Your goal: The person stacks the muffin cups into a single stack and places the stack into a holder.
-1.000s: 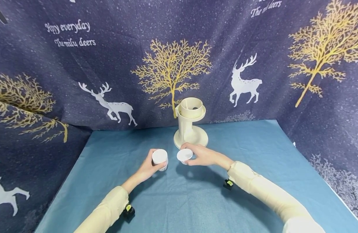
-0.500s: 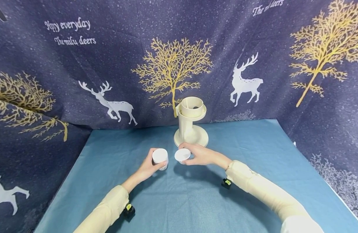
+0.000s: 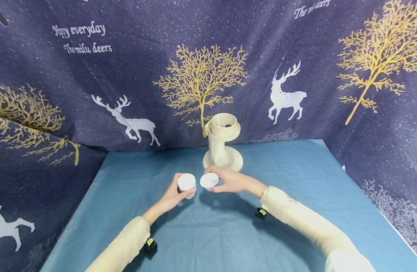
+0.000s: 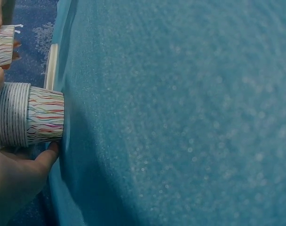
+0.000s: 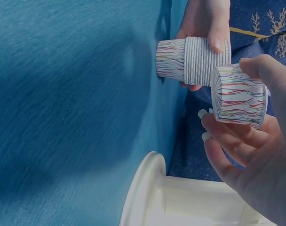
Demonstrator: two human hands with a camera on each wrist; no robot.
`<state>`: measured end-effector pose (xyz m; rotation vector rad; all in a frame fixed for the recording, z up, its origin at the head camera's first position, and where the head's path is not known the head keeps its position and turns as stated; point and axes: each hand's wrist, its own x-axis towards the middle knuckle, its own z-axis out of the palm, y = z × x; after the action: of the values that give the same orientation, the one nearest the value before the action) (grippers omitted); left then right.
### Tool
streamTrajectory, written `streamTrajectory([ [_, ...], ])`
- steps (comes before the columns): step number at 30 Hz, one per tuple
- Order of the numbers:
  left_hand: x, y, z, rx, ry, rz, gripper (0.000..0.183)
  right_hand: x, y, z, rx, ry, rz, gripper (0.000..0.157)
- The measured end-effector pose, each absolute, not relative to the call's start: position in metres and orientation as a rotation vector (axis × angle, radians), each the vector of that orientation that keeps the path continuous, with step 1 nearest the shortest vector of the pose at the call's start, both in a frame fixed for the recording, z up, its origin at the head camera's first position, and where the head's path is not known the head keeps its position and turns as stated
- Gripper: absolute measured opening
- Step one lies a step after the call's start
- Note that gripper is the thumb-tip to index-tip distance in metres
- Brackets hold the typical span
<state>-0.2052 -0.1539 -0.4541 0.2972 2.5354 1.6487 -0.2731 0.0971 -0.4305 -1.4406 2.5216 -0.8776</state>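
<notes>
My left hand [image 3: 171,195] grips a stack of paper cups [image 3: 187,185], which the left wrist view shows as several nested white rims [image 4: 12,114] above a body with coloured wavy lines. The stack is upright on or just over the cloth; which of the two I cannot tell. A single paper cup [image 3: 209,180] of the same pattern is pinched at its side between thumb and fingers of my right hand [image 3: 231,180]. It is held off the table, to the right of the stack, mouth up and slightly tilted. In the right wrist view the cup [image 5: 239,95] overlaps the stack's rim end.
Behind my right hand stands a cream holder [image 3: 223,130] with a round base and a ring-shaped top. A blue cloth [image 3: 208,234] covers the table. A dark curtain [image 3: 133,75] printed with deer and trees hangs along the back and sides.
My right hand has moved a little to the left with the single cup, narrowing the gap to the stack. My left hand and its stack have stayed almost still.
</notes>
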Motion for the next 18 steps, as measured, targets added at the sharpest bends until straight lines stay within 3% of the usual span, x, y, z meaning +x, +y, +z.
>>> streamTrajectory([
  [18, -0.208, -0.155, -0.459, 0.344, 2.538, 1.657, 0.056, -0.272, 0.083, -0.424, -1.444, 2.473, -0.994, 0.044],
])
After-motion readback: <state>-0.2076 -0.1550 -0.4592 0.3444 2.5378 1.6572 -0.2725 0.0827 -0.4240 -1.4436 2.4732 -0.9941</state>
